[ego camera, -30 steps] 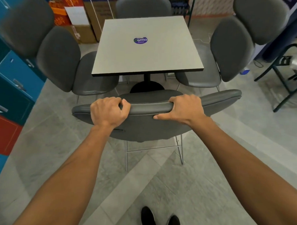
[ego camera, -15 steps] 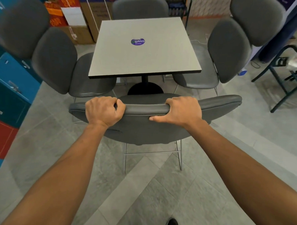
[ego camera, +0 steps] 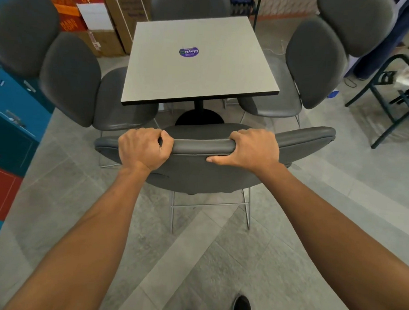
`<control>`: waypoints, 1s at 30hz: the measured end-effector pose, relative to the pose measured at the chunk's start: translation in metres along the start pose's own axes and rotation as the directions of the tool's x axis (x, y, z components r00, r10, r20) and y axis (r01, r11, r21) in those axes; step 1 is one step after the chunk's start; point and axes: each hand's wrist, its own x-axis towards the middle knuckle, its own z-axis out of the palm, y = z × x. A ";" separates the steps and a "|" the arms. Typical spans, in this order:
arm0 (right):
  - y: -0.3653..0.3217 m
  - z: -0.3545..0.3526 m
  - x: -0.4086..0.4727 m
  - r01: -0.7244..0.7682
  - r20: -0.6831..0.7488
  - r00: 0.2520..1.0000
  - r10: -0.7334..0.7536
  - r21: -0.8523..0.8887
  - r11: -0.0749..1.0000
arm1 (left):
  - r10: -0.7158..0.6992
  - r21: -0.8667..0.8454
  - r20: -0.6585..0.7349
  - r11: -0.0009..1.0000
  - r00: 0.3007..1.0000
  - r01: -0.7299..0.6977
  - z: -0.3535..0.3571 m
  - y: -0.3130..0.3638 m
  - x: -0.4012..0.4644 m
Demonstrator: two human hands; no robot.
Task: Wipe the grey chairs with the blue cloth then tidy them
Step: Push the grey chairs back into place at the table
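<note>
The nearest grey padded chair [ego camera: 212,178] stands before the square pale surface [ego camera: 200,61], its seat mostly hidden behind its backrest. The left hand [ego camera: 142,149] and right hand [ego camera: 253,150] each grip its top edge, fingers curled over. Six grey chairs show, some cut off. No cloth shows.

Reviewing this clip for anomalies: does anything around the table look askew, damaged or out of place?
Only the near grey chair stands out: its seat is not yet under the table, unlike the side chairs. Both the left hand and right hand grip its backrest. No damage shows.
</note>
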 end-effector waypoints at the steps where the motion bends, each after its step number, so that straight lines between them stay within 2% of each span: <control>1: 0.000 0.002 0.001 0.005 -0.022 1.000 -0.005 0.000 1.000 | 0.005 0.001 -0.012 1.000 1.000 -0.005 0.002 -0.001 0.001; 7: 0.002 0.010 0.021 -0.016 -0.096 0.995 0.017 0.014 1.000 | 0.019 0.001 -0.049 1.000 0.999 -0.019 0.013 -0.008 0.021; 16: -0.001 0.016 0.050 -0.013 -0.068 0.998 0.015 0.018 1.000 | -0.017 -0.013 -0.097 1.000 0.995 0.016 0.023 -0.017 0.046; 30: -0.001 0.006 0.035 -0.001 0.013 1.000 0.001 0.051 0.999 | -0.129 -0.028 0.074 0.991 0.989 0.131 0.002 0.002 0.024</control>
